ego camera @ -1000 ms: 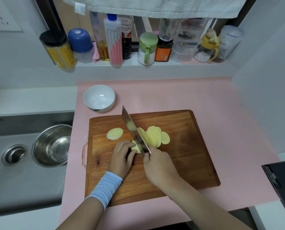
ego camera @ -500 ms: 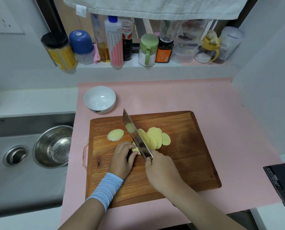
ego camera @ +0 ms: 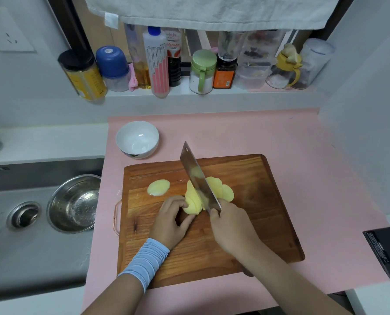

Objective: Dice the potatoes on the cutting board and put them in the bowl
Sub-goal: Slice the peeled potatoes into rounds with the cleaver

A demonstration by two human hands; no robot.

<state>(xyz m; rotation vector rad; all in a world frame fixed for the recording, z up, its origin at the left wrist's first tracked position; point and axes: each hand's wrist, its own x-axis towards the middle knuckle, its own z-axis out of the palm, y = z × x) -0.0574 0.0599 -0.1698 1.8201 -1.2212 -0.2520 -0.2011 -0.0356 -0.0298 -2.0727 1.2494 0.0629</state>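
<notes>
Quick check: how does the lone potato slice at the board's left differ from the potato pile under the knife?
The lone slice lies flat and apart; the fanned slices overlap one another. The left hand holds the fanned slices' near end; nothing touches the lone slice. The cleaver in the right hand crosses the fanned slices, not the lone slice. Both are pale yellow, on the cutting board, undiced.

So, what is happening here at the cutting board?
A person is cutting potato on the wooden cutting board. The right hand grips a cleaver, its blade down among the potato slices, and the left hand holds those slices with curled fingers. A lone slice lies apart to the left. So far there are only slices, no dice, and the white bowl behind the board is empty.
</notes>
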